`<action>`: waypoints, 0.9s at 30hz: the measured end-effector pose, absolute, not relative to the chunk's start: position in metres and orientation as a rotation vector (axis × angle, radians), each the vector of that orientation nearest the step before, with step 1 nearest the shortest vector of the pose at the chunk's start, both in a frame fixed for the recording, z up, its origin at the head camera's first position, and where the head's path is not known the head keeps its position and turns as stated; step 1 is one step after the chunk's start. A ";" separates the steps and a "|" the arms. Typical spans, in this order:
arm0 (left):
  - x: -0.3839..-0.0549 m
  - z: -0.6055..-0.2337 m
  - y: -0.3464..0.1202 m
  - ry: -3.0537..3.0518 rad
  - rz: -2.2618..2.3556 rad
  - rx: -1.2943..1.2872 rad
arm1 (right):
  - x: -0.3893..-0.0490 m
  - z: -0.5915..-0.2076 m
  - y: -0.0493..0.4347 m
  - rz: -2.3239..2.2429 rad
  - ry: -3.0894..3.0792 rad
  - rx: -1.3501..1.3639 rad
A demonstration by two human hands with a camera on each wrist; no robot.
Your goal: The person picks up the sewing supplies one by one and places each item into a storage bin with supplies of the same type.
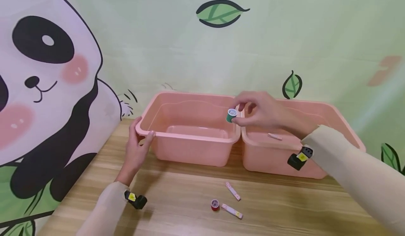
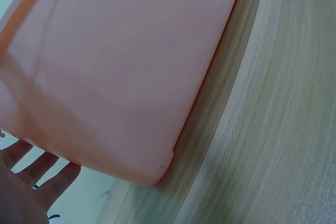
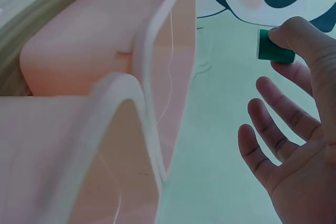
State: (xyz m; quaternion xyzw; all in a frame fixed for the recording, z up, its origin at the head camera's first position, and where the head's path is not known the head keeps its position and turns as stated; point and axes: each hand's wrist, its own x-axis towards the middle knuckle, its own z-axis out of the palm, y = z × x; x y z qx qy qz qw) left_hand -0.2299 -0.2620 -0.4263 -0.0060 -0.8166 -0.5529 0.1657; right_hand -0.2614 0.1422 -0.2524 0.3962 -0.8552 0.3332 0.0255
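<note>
In the head view my right hand (image 1: 264,111) pinches a small green thread spool (image 1: 231,115) with white ends between thumb and index finger. It hovers above the right side of the left pink plastic bin (image 1: 190,148), near where the two bins meet. The right wrist view shows the green spool (image 3: 275,47) at the fingertips, the other fingers spread loosely. My left hand (image 1: 136,151) holds the left bin's front left corner, thumb at the front rim and fingers along the side. In the left wrist view its fingers (image 2: 60,184) lie against the bin's wall.
Beside it stands the right pink bin (image 1: 278,162), holding a slim pink piece (image 1: 274,136) that resembles a nail clipper. On the wooden table (image 1: 177,193) lie a red thread spool (image 1: 215,204) and two similar slim pieces (image 1: 232,211). A panda-print cloth (image 1: 152,53) hangs behind.
</note>
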 end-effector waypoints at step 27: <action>-0.227 -0.423 -0.261 -2.314 -1.586 -0.021 | -0.322 -0.246 0.096 1.017 -2.892 0.979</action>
